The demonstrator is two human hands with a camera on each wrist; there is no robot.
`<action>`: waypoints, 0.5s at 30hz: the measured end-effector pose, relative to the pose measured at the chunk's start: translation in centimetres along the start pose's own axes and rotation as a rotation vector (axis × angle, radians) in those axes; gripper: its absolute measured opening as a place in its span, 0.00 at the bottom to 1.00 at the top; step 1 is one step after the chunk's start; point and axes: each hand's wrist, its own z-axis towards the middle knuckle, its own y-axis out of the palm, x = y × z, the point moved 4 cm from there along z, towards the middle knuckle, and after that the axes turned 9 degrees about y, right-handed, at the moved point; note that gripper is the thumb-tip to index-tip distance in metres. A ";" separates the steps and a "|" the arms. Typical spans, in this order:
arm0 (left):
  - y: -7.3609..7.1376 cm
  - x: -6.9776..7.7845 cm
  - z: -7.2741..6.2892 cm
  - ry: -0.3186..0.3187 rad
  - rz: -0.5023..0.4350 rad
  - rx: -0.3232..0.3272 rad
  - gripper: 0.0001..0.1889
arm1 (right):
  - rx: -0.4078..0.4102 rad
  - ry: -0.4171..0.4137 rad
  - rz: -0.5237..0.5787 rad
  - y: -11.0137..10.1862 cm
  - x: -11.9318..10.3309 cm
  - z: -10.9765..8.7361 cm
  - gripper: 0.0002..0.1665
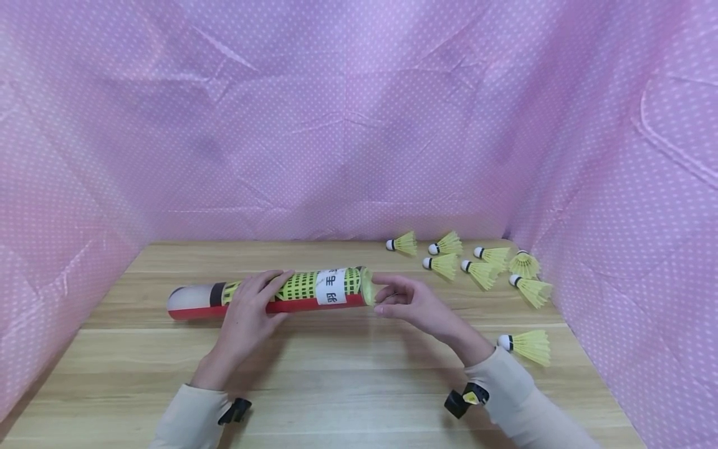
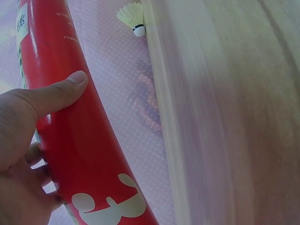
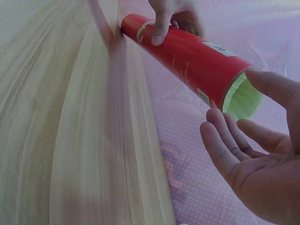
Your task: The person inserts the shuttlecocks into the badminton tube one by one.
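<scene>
My left hand (image 1: 249,312) grips a red and yellow shuttlecock tube (image 1: 297,293) from above, near its middle. In the left wrist view the thumb (image 2: 65,93) lies along the red side of the tube. The tube lies sideways, its open mouth facing right and slightly raised in the right wrist view. A yellow-green feathered skirt of a shuttlecock (image 3: 241,101) shows just inside that mouth. Beside the mouth is my right hand (image 1: 417,305), fingers loosely bent and parted, holding nothing. One fingertip is at the rim; whether it touches is hard to tell.
Several yellow shuttlecocks with white heads, one of them a shuttlecock (image 1: 443,267) in the middle, lie at the back right of the wooden table (image 1: 336,386). A separate shuttlecock (image 1: 530,347) lies near the right forearm. Pink dotted cloth (image 1: 336,125) walls the back and sides.
</scene>
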 end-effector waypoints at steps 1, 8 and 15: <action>0.0 0.0 0.0 0.002 -0.002 0.001 0.49 | -0.004 0.003 0.006 0.0 0.0 0.0 0.38; -0.1 0.1 0.1 0.003 -0.003 -0.002 0.49 | -0.013 0.007 0.027 0.0 0.1 0.0 0.39; -0.1 0.1 0.1 0.007 -0.007 -0.007 0.49 | 0.004 0.003 0.034 0.0 -0.1 0.1 0.39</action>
